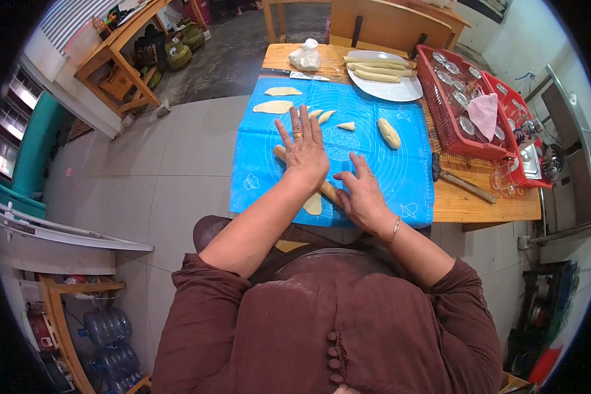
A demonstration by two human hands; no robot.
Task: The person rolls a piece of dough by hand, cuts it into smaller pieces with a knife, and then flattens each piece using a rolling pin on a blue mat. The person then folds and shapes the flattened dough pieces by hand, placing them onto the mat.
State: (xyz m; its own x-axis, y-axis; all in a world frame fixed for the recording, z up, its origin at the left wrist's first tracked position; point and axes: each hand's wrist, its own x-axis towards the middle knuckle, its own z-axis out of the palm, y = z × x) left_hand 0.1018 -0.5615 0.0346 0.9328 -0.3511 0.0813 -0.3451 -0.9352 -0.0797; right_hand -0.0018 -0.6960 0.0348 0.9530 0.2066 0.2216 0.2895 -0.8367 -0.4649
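A wooden rolling pin [329, 192] lies slantwise near the front of the blue baking mat [249, 154]. My left hand [306, 152] rests flat over its middle, open, with the fingers spread. At the pin's near right end is my right hand [366, 200], its fingers stretched out and apart. A flat strip of dough [313, 205] shows under the pin, partly hidden by it and by my left hand. Beyond my hands lie two flattened dough pieces [273, 107], several small dough pieces [347, 126] and a thick dough roll [389, 133].
At the back of the wooden table [469, 209] are a knife [295, 74], a bag of white powder [305, 56] and a white plate [400, 90] with long dough rolls. A red basket [440, 125] of glass jars stands right, with a hammer [466, 184] in front.
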